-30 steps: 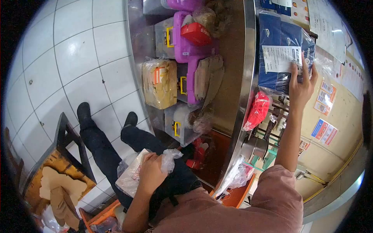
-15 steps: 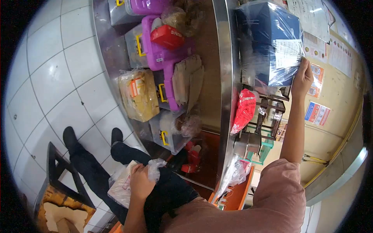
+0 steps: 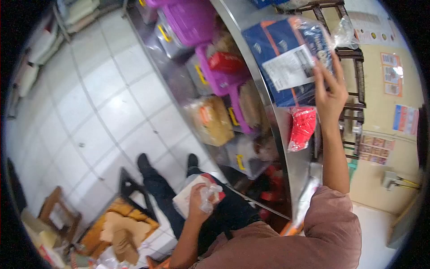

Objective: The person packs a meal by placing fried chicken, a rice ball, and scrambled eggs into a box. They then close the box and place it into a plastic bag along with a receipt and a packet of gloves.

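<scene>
My right hand reaches over the metal counter and has its fingers spread against a dark blue package in clear plastic, with orange stripes and a white label. Its thumb side is partly hidden. Lower down, near my thighs, my left hand is closed on a flat white pack with a red edge. Crumpled clear plastic bunches at its fingers. Close by the blue package lies a red plastic bag.
Under the counter edge are lidded bins, purple lids and a wrapped brown parcel. Dark racks stand along the wall behind the counter. An open cardboard carton sits on the tiled floor side.
The view has swung, bringing in more floor and wall. The blue package has turned, now showing orange stripes, and my right hand has moved from its edge onto its labelled side.
</scene>
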Action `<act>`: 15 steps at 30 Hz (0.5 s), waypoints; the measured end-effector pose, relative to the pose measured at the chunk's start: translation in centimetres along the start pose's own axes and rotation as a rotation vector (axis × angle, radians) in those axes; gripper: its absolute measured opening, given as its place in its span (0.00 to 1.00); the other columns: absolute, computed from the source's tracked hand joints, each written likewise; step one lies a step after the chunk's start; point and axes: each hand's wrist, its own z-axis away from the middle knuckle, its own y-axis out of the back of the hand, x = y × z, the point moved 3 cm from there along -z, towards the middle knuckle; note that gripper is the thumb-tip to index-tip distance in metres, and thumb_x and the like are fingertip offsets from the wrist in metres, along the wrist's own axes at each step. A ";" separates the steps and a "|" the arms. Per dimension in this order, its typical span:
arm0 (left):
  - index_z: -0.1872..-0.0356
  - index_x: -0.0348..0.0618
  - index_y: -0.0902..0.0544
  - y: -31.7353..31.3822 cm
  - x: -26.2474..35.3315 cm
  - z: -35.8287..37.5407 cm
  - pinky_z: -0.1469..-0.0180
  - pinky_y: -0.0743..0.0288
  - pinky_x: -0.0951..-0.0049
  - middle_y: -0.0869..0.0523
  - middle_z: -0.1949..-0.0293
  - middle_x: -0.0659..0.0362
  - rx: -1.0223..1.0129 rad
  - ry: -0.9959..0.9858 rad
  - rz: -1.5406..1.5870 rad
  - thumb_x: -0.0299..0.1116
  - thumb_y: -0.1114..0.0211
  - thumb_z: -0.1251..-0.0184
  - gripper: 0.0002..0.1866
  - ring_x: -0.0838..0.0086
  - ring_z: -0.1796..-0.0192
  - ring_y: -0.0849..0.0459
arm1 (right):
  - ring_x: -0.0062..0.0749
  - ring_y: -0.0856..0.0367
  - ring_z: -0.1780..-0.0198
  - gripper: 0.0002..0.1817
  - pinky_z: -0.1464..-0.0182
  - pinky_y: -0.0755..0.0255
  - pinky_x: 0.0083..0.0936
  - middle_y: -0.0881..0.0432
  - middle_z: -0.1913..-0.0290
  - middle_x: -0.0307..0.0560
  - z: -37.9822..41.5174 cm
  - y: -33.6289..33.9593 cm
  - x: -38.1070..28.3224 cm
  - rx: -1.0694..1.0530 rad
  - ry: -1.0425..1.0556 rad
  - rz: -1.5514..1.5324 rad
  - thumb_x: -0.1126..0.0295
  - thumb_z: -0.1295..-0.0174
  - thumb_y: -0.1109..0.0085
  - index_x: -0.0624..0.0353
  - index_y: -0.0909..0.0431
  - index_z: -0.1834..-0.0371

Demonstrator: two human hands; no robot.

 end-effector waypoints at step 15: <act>0.57 0.31 0.16 8.6 19.0 8.3 0.60 0.22 0.67 0.12 0.66 0.52 0.273 0.010 -0.582 0.45 0.37 0.22 0.21 0.68 0.63 0.14 | 0.57 0.25 0.43 0.15 0.41 0.31 0.47 0.24 0.46 0.56 33.2 9.1 -8.1 -0.452 -0.596 -0.271 0.72 0.39 0.36 0.57 0.19 0.49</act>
